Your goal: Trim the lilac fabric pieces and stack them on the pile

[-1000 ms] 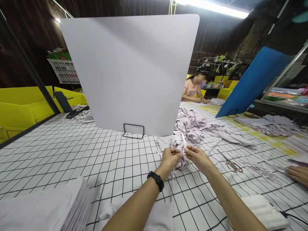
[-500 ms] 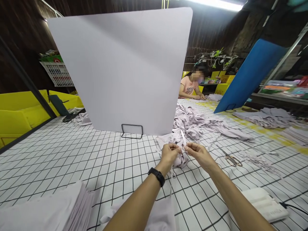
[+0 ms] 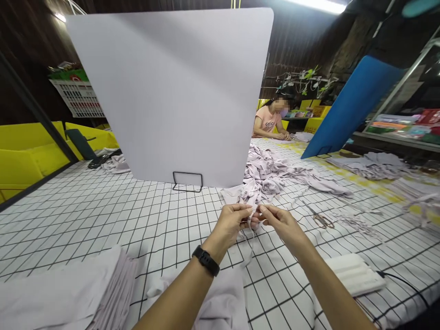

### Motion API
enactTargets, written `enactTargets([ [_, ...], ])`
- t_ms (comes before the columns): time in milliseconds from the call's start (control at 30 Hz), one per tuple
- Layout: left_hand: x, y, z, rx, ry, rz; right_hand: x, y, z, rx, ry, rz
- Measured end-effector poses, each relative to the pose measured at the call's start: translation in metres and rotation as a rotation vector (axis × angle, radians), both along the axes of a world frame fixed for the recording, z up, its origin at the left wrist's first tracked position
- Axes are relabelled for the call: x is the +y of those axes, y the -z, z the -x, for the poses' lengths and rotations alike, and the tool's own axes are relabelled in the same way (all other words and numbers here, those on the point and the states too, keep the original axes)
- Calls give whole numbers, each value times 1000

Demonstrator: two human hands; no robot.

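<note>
Both my hands meet above the checked table [image 3: 103, 215], just in front of me. My left hand [image 3: 231, 222], with a black band on its wrist, pinches a thin pale lilac fabric strip [image 3: 250, 238] that hangs down toward the table. My right hand [image 3: 280, 223] pinches the same strip from the other side, fingertips almost touching the left ones. Right behind the hands lies a small bunch of lilac fabric [image 3: 244, 197].
A white upright board [image 3: 172, 91] on a wire stand is behind the hands. A fabric heap [image 3: 275, 172], scissors [image 3: 321, 220] and a white block [image 3: 354, 274] lie right. Folded lilac stacks [image 3: 62, 293] sit near left. Another person [image 3: 270, 123] works far back beside a blue board [image 3: 350, 105].
Both hands have dropped slightly and drawn nearer to me, still pinching the strip. The other person's hand at the right edge is no longer in view.
</note>
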State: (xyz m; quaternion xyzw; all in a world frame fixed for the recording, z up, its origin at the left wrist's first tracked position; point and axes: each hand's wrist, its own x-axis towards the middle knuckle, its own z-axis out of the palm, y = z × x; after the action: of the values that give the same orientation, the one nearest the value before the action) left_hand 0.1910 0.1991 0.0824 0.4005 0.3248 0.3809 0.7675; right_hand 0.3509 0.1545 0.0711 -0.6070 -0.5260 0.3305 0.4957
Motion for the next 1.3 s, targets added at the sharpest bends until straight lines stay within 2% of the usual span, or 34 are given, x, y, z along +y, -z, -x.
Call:
enactTargets([
  [133,-27,-6,10,-47,8,-71,-25,-16,24,89,-57,-50],
  [333,-54,-18,24,-22,37,-210,-51,-33,27,125,113,-91],
  [533,-81,-24,27,224,-271,-687,-73,-45,36,244,149,-54],
  [667,-92,-24,33,298,-324,-820,-85,-45,41,272,123,-74],
  [867,-98,-22,43,301,-266,-819,-96,-32,44,380,99,-89],
  [933,-99,-20,46,326,-258,-849,-100,-29,43,278,99,-90],
  [1000,-100,-19,48,346,-229,-905,-106,-29,42,87,65,-114],
  [1100,-101,-17,52,357,-165,-991,-112,-32,39,-231,-47,-209],
  [1167,-102,-17,54,377,-147,-1036,-115,-33,37,-386,-74,-263],
  [1300,-105,-14,54,422,-122,-1097,-116,-29,33,-467,-75,-295],
])
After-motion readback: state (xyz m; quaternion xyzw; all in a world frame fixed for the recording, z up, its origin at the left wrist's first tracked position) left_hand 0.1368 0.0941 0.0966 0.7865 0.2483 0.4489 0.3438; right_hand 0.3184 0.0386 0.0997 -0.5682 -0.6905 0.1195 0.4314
